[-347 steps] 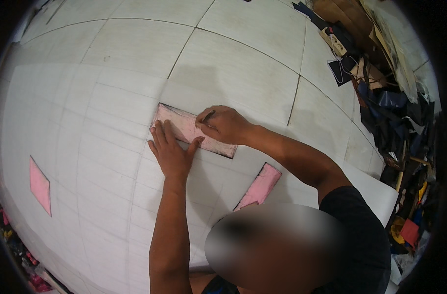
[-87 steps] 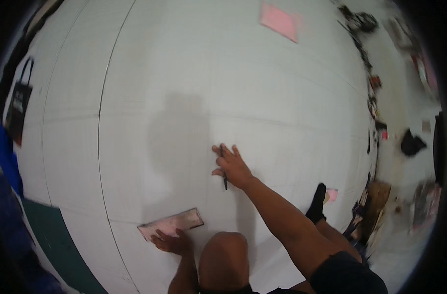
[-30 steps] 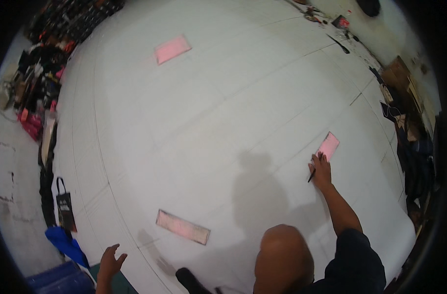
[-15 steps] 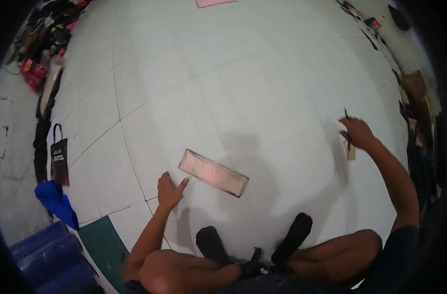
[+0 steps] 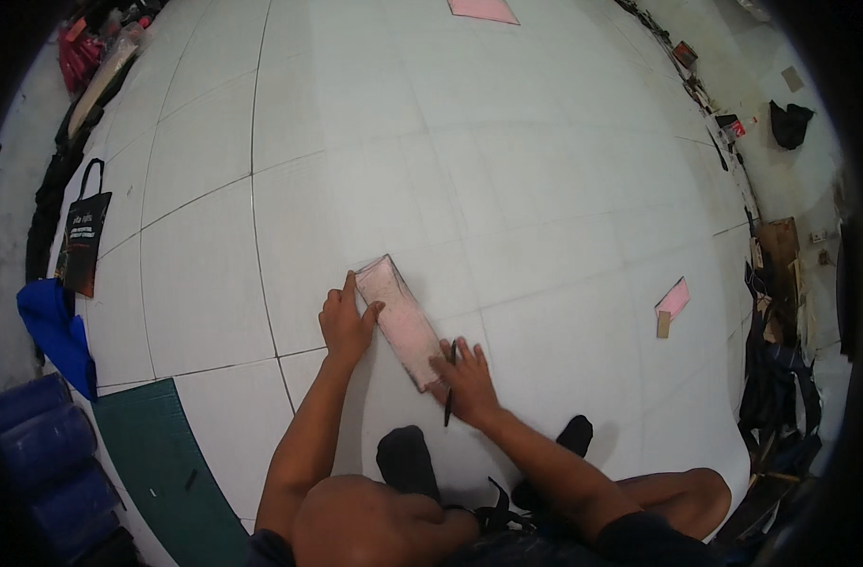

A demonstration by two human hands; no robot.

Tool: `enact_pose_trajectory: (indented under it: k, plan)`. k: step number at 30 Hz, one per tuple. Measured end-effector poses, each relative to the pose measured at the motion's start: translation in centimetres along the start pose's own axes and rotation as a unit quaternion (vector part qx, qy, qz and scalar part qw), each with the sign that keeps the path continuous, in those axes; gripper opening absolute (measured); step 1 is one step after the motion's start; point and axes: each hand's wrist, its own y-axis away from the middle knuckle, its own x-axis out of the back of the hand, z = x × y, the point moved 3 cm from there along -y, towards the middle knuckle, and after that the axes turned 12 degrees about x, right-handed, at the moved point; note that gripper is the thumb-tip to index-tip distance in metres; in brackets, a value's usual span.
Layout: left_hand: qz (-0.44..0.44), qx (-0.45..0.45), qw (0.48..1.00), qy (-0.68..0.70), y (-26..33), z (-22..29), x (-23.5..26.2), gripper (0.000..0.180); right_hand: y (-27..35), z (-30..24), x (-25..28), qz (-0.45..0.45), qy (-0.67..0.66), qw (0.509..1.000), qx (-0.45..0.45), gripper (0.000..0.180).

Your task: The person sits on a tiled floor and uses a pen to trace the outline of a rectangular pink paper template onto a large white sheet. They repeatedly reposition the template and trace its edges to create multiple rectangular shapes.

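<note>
A long pink rectangular piece [image 5: 401,326] with dark edges lies slantwise on the white floor between my hands. My left hand [image 5: 348,326] grips its far left side, the thumb resting on top and the index fingertip at the corner. At the near end, my right hand [image 5: 471,386] rests its fingers on the piece's right edge. A slim black pen [image 5: 448,413] is tucked between the fingers of that hand, pointing down toward me. Whether the piece is flat or slightly lifted, I cannot tell.
A small pink piece [image 5: 675,296] and a tan block [image 5: 663,325] lie to the right. Another pink sheet [image 5: 485,9] is far ahead. On the left are a black bag [image 5: 84,241], blue cloth [image 5: 53,326], blue rolls [image 5: 44,439] and a green board [image 5: 162,454].
My right hand has come from the far right to the pink rectangular piece, carrying the pen. My left hand has taken hold of the piece, which now lies at a steeper slant. The view has shifted.
</note>
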Motion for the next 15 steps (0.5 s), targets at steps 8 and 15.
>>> enact_pose_trajectory:
  k: [8, 15]
  plan:
    - [-0.048, 0.072, 0.991, 0.105, -0.8, -1.0, -0.1, 0.056, 0.3, -0.8, -2.3, 0.058, 0.032, 0.997, 0.043, 0.047]
    - [0.005, 0.032, 0.995, 0.093, -0.9, -0.8, 0.2, 0.046, -1.4, -1.5, -2.6, 0.049, 0.036, 0.996, 0.061, 0.047]
